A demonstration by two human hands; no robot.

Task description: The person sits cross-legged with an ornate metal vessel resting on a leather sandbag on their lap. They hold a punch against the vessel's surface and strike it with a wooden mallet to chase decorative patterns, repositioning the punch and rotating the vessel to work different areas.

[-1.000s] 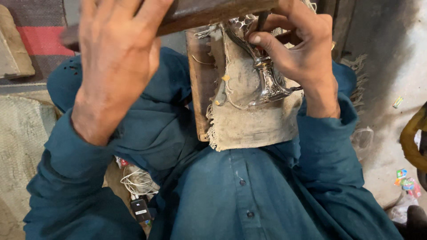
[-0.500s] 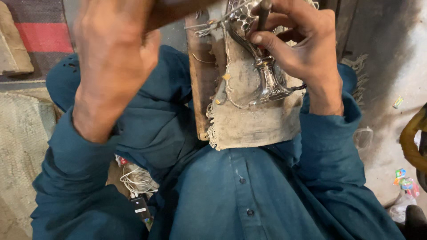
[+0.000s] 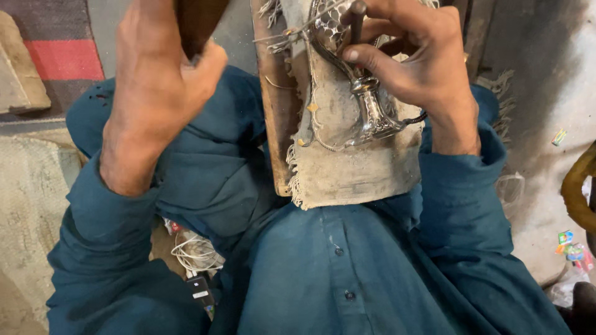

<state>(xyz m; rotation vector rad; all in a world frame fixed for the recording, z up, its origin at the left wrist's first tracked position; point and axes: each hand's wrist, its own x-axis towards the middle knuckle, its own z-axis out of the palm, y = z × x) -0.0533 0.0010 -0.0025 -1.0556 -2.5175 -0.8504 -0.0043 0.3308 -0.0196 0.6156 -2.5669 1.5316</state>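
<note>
Presently, findings run from largest item to smallest, each placed against the wooden board.

Garment: a teal buttoned shirt point(image 3: 347, 273) fills the lower view, below the wooden board point(image 3: 276, 118) and under its near end.

Wooden board: a brown plank, standing lengthwise from the upper edge down toward the chest.

Cloth: a worn grey cloth point(image 3: 357, 167) with frayed edges lies over the board's right side and hangs past its near end.

Left hand point(image 3: 158, 80): left of the board and apart from it, fingers closed firmly round a dark wooden handle point(image 3: 197, 22); the head of that tool is out of view.

Right hand point(image 3: 416, 62): over the upper right of the board, fingers pinched shut on a thin dark metal punch point(image 3: 357, 18), while also pressing the silver vessel point(image 3: 363, 87).

Silver vessel: a shiny metal piece with patterned body and flared foot, lying on the cloth over the board, foot pointing toward the chest.

White cord point(image 3: 194, 253): coiled below and left of the board, beside the lap.
</note>
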